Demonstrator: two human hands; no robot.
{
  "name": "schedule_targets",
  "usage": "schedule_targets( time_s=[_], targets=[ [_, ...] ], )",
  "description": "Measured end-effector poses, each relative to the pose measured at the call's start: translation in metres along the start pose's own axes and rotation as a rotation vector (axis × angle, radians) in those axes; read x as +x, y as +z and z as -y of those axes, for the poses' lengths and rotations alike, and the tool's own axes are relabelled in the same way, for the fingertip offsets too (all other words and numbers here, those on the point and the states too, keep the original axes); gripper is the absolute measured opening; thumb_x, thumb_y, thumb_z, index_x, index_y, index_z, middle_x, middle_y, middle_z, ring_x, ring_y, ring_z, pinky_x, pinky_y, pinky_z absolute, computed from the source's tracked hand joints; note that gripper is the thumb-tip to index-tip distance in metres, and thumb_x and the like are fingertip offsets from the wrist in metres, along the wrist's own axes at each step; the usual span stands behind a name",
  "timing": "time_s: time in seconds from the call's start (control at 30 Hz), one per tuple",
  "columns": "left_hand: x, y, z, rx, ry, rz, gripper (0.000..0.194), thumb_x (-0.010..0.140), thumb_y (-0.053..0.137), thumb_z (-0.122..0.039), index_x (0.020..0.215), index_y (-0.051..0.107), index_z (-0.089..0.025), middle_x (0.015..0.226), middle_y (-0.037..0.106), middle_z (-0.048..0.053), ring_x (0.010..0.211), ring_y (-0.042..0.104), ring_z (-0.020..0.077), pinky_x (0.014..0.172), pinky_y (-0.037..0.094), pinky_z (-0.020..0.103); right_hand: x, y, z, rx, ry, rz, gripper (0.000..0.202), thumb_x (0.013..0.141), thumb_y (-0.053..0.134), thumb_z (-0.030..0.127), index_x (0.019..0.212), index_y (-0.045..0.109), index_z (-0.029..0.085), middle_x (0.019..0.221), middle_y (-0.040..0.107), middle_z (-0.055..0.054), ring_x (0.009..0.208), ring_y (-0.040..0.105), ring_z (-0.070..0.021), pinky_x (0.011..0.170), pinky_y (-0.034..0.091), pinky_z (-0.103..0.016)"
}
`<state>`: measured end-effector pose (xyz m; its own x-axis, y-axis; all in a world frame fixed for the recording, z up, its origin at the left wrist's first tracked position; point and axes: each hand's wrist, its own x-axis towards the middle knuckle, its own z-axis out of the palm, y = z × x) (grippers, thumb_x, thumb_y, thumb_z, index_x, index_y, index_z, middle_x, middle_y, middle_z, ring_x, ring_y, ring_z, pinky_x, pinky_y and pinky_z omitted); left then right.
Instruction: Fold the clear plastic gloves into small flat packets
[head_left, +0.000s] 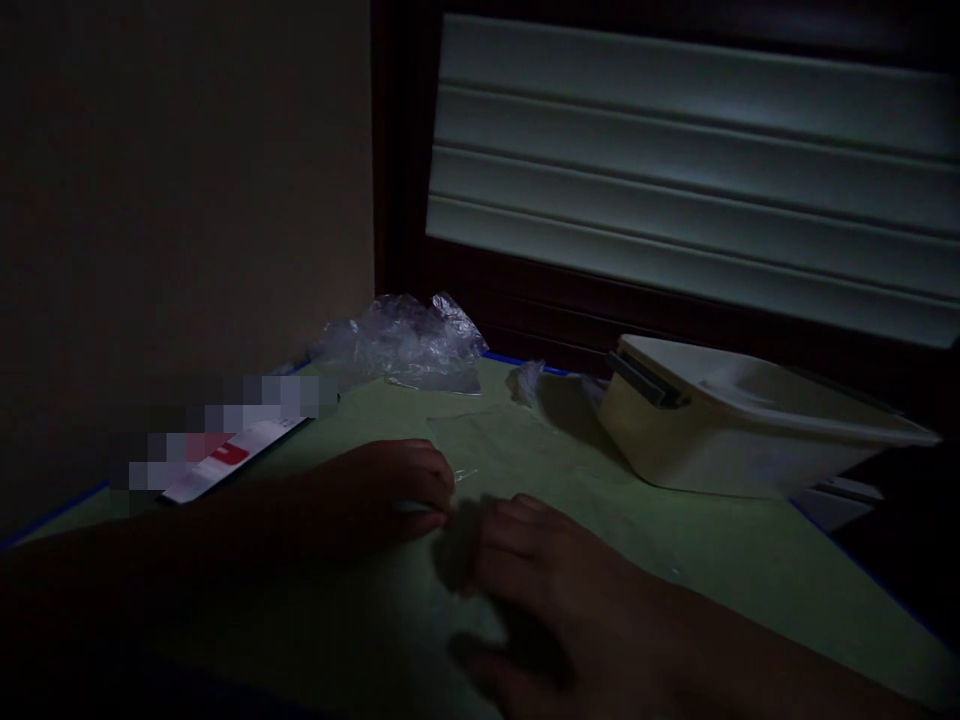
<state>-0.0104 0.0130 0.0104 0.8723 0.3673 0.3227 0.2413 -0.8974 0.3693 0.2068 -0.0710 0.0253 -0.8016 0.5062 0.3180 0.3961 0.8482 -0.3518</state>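
My left hand lies on the green counter, knuckles up, and its fingertips are pressed together on the edge of a thin clear plastic sheet. The grip of this hand looks closed on that edge, near a small shiny wrinkle in the plastic. My right hand lies just beside it, palm down and flat; I cannot tell in this dark light if its fingers pinch the sheet or only rest on it. The sheet lies flat on the counter and spreads from between my two hands away from me, toward the back.

Behind the sheet, near the wall, there is a crumpled clear plastic bag. To the right stands a cream box with a lid and a dark clip on its side, near the sheet but apart from my hands. To the left lies a white card with a red mark, well apart from my left hand.
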Motion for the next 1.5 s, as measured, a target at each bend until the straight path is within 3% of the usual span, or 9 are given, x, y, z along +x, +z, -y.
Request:
schedule_targets(
  time_s=[0.07,0.23,0.43,0.6,0.77,1.03,1.23,1.37,1.5],
  targets=[
    [-0.001,-0.001,-0.004,0.003,-0.024,0.001,0.009,0.088,0.055,-0.017,0.083,0.063,-0.019,0.091,0.066,0.001,0.088,0.060,0.0148,0.081,0.046,0.024,-0.003,0.003,-0.004,0.020,0.026,0.032,0.022,0.078,0.068,0.027,0.097,0.061,0.018,0.097,0.067,-0.007,0.091,0.059,-0.0210,0.083,0.045,-0.034],
    [-0.005,0.003,-0.013,-0.012,-0.014,-0.084,0.020,0.087,0.047,-0.010,0.093,0.061,-0.023,0.106,0.063,0.004,0.096,0.060,0.0156,0.085,0.047,0.024,-0.010,0.012,-0.014,0.043,0.004,-0.078,0.007,0.085,0.056,0.016,0.088,0.062,0.019,0.087,0.067,-0.005,0.084,0.059,-0.0180,0.076,0.045,-0.031],
    [-0.011,0.005,-0.009,-0.232,0.006,0.005,0.046,0.070,0.050,-0.007,0.110,0.059,-0.029,0.110,0.060,0.004,0.103,0.056,0.0206,0.094,0.045,0.031,-0.010,0.012,-0.012,0.094,0.047,-0.125,0.008,0.086,0.052,0.012,0.083,0.057,0.018,0.082,0.065,-0.003,0.078,0.057,-0.0147,0.071,0.044,-0.028],
    [-0.008,-0.001,-0.014,-0.224,-0.026,0.044,0.037,0.074,0.050,-0.013,0.106,0.063,-0.029,0.111,0.060,0.005,0.105,0.056,0.0201,0.096,0.044,0.030,-0.011,0.008,-0.008,0.103,0.118,-0.116,0.006,0.086,0.055,0.014,0.086,0.056,0.019,0.086,0.066,-0.003,0.084,0.059,-0.0164,0.074,0.045,-0.029],
    [-0.006,0.000,-0.016,-0.183,0.015,0.015,0.039,0.072,0.049,-0.008,0.103,0.063,-0.026,0.108,0.061,0.005,0.102,0.057,0.0195,0.095,0.045,0.028,-0.012,0.011,-0.010,-0.071,-0.009,-0.093,0.015,0.085,0.065,0.030,0.092,0.061,0.018,0.090,0.069,-0.006,0.084,0.060,-0.0198,0.071,0.046,-0.032],
    [-0.002,0.000,-0.014,-0.114,0.075,0.028,0.034,0.071,0.050,-0.005,0.101,0.059,-0.018,0.107,0.059,0.007,0.101,0.056,0.0206,0.092,0.045,0.032,-0.012,0.025,-0.003,-0.159,0.041,-0.246,0.018,0.094,0.052,0.019,0.078,0.060,0.017,0.074,0.065,-0.002,0.068,0.056,-0.0146,0.061,0.042,-0.027],
    [-0.004,0.002,-0.019,-0.138,0.015,0.019,0.028,0.077,0.057,-0.011,0.102,0.061,-0.021,0.109,0.058,0.006,0.101,0.057,0.0194,0.091,0.047,0.030,-0.014,0.015,0.003,0.181,0.267,-0.235,0.011,0.091,0.051,0.013,0.084,0.054,0.020,0.078,0.064,0.000,0.072,0.058,-0.0126,0.063,0.045,-0.022],
    [-0.003,0.006,-0.016,-0.128,0.000,-0.002,0.013,0.082,0.059,-0.016,0.094,0.061,-0.021,0.102,0.060,0.004,0.099,0.057,0.0197,0.090,0.047,0.031,-0.014,0.012,0.008,0.405,0.529,-0.228,0.011,0.093,0.050,0.022,0.082,0.052,0.022,0.071,0.056,0.003,0.063,0.051,-0.0108,0.053,0.038,-0.020],
    [-0.002,0.008,-0.013,-0.124,-0.012,0.014,0.005,0.087,0.059,-0.017,0.089,0.062,-0.020,0.100,0.060,0.003,0.096,0.057,0.0178,0.088,0.045,0.029,-0.012,0.017,0.006,0.668,0.594,-0.290,0.017,0.094,0.050,0.030,0.080,0.050,0.021,0.068,0.048,0.005,0.058,0.043,-0.0095,0.050,0.034,-0.020]
  ],
)
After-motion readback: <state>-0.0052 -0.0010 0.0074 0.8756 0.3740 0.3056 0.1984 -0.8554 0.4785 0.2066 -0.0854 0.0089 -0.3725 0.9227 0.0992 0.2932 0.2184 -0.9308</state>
